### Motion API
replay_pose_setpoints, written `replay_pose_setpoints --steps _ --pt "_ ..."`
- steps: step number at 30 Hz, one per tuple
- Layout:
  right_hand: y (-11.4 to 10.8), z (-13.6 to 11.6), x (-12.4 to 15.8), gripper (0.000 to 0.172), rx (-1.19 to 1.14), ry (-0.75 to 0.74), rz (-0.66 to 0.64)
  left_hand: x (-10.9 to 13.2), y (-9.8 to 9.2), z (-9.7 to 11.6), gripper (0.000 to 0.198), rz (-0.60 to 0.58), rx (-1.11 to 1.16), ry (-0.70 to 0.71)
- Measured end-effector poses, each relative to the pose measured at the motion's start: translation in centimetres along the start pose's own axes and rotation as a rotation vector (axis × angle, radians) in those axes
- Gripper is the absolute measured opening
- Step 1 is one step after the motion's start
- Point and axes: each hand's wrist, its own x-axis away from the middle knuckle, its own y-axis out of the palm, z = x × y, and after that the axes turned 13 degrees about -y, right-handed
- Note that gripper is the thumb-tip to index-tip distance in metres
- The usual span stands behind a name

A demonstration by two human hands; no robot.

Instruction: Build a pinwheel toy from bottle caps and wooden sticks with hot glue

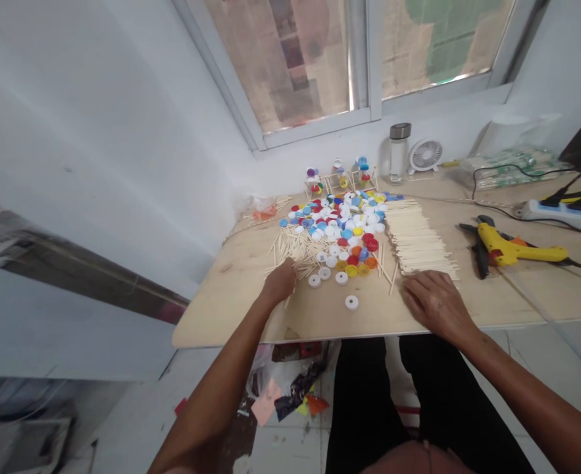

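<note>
On the plywood desk (235, 283), the left hand (280, 282), grip unclear, touches loose sticks (300, 253); the open right hand (438, 304) rests beside a tidy stack (416, 237).

The bottle caps (342, 227) before me are red, blue, white, yellow and orange; my hot glue gun (517, 251) is yellow
</note>
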Motion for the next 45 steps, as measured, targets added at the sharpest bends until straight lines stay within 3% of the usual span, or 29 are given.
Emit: replay_pose_setpoints --steps 4,7,11,16,21,29,34,45 --pt "-0.1 -0.1 -0.1 0.017 -0.016 0.012 0.004 0.6 -1.1 -0.1 0.020 0.021 0.037 0.008" --pt "-0.2 -0.2 -0.1 0.018 -0.025 0.020 -0.007 1.8 -2.0 1.0 0.019 0.023 0.063 0.060" --pt "-0.2 -0.2 -0.1 0.018 -0.033 0.028 -0.003 4.2 -2.5 4.9 0.021 -0.018 0.095 0.237" --pt "-0.4 -0.4 -0.2 0.018 -0.034 0.028 -0.004 6.2 -1.0 10.8 0.025 -0.089 -0.048 0.524" --pt "-0.4 -0.5 -0.2 0.015 -0.025 0.037 -0.014 6.0 0.9 13.6 0.026 -0.061 -0.091 0.539" --pt "-0.4 -0.6 -0.2 0.014 -0.034 0.045 -0.002 5.5 1.3 13.5 0.027 0.014 -0.034 0.525" --pt "-0.4 -0.6 -0.2 0.014 -0.045 0.060 -0.001 5.8 1.5 12.3 0.027 0.085 0.197 0.558" --pt "-0.3 -0.4 0.0 0.015 -0.041 0.059 0.003 8.7 3.4 7.8 0.022 0.157 0.521 0.297"
